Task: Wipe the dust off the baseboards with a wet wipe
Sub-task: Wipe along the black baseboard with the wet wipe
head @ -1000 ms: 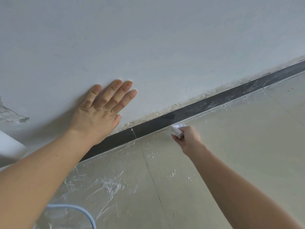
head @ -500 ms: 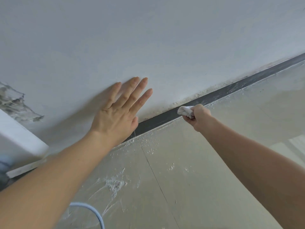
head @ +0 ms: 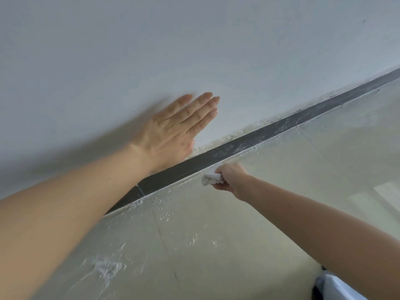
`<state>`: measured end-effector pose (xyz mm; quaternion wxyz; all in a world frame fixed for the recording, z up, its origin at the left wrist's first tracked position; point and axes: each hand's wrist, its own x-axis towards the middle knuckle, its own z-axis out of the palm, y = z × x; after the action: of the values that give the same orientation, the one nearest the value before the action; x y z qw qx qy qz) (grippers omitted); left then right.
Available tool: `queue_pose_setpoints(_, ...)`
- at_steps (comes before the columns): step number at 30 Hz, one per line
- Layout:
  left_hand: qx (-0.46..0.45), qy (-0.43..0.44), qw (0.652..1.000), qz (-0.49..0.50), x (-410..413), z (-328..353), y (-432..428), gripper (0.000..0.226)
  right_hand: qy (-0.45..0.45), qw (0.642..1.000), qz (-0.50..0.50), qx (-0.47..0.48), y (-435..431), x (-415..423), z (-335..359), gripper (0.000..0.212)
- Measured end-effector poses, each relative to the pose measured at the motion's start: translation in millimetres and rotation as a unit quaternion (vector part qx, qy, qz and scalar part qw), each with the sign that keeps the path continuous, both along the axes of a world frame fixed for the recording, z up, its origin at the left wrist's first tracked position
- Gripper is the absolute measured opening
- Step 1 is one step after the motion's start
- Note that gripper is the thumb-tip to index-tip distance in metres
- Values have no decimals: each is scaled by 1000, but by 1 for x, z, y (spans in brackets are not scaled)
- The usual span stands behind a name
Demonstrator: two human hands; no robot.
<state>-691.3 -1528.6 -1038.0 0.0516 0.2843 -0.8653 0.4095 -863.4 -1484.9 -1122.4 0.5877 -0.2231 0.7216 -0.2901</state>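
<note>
Gripping wet wipe (head: 211,179): right hand (head: 230,177) at baseboard (head: 216,156) foot | left hand (head: 171,132) flat on wall (head: 194,40) (fingers spread, empty)

Our hands at the wall and baseboard

We press our left hand (head: 171,131) flat on the white wall (head: 194,50), while our right hand (head: 230,177) grips a crumpled wet wipe (head: 211,178) at the lower edge of the dark baseboard (head: 249,142), beside the dusty floor (head: 216,245).
</note>
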Motion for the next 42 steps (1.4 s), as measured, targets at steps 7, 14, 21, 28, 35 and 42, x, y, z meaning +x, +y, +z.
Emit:
queue_pose_setpoints(7, -3, -3, 999, 53, -60, 0, -10, 67, -114, 992, 17, 47, -7, -16, -20, 11)
queue_pose_setpoints(14, -49, -25, 993, 109, -84, 7, -18, 66, -211, 970, 33, 117, -25, -25, -18, 15)
queue_pose_setpoints(21, -30, -74, 984, 159, -92, 8, -8, 69, -343, 925, -83, 145, -46, -34, -12, 35)
queue_pose_setpoints(28, -52, -78, 976, 198, -96, 2, -12, 70, -366, 906, -152, 149, -74, -99, -21, 43)
queue_pose_setpoints(35, -72, -85, 970, 216, -98, -14, -13, 73, -300, 937, -159, 80, -64, -151, -13, 29)
queue_pose_setpoints(42, -100, -44, 976, 186, -94, -22, -27, 72, -290, 949, -6, 122, -43, -72, -27, 24)
